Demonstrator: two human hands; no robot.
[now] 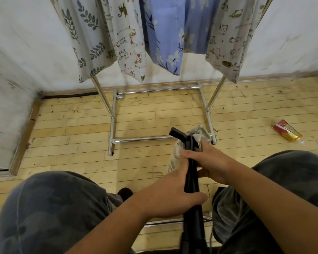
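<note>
grey camouflage-print shorts (53, 208) over two knees fill the bottom corners of the frame, and between them a long black plastic bar (192, 180) runs from the bottom edge up to the centre right. whether it is a hanger or some other tool i cannot tell. the left hand (173, 197) is closed round the bar's middle, thumb laid across its front. the right hand (211, 160), just above it, has its fingers curled over both the bar and a bunched grey-white leaf-print cloth (198, 133), pressing the cloth against the bar near its angled upper end. the cloth wraps around that end, with a loose part trailing down to the left of the bar.

behind the hands a chrome tube clothes rack (145, 139) stands on the pale wooden plank floor (72, 129) against a white wall (26, 52). across the top of the frame four cloths hang from it: a leaf-print one (84, 33), a cat-print one (128, 43), a blue floral one (165, 33) and a second cat-print one (228, 43). a red and gold packet (286, 132) lies on the floor at the right.

by the look of it the work is partly done: the rack is stocked, but the bunched cloth is only gathered on the bar, not spread or hung. smoothing it out and lifting it to the rack seem to be what remains.
</note>
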